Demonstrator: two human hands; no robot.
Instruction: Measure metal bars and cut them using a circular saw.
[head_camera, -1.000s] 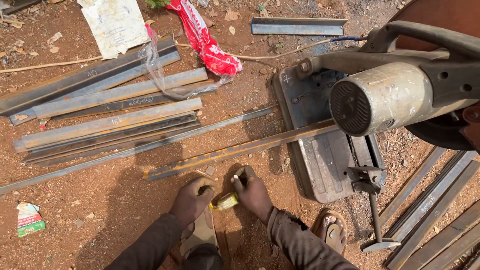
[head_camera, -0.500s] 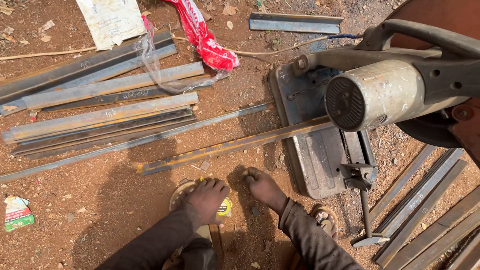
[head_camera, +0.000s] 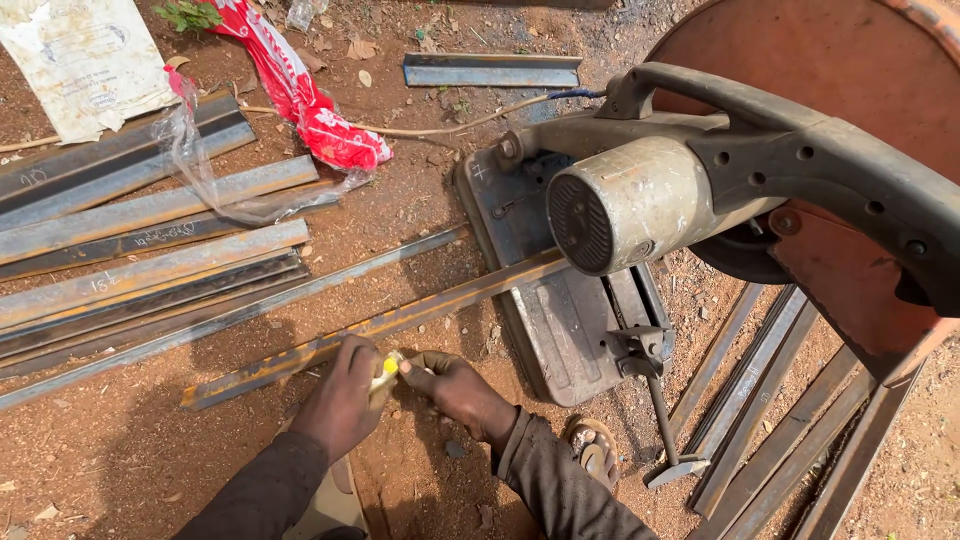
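Observation:
My left hand (head_camera: 340, 400) and my right hand (head_camera: 455, 385) meet low in the head view, both pinching a small yellow tape measure (head_camera: 388, 368) between them. They sit right at a long rusty angle-iron bar (head_camera: 400, 318) that lies on the red dirt and runs up to the right onto the base (head_camera: 560, 320) of a chop saw. The left hand touches the bar's near edge. The saw's grey motor (head_camera: 640, 200) and dark handle (head_camera: 800, 150) hang over the base.
Several steel angle bars (head_camera: 150, 260) lie side by side at left, more bars (head_camera: 780, 400) at lower right. A short bar piece (head_camera: 490, 70), red plastic bag (head_camera: 310, 110), paper sheet (head_camera: 80, 60) and a cable (head_camera: 440, 128) lie beyond. A sandalled foot (head_camera: 590, 450) rests by the saw.
Both hands have moved up from the ground to the angle-iron bar with the tape measure between them. The camera has come closer to the saw.

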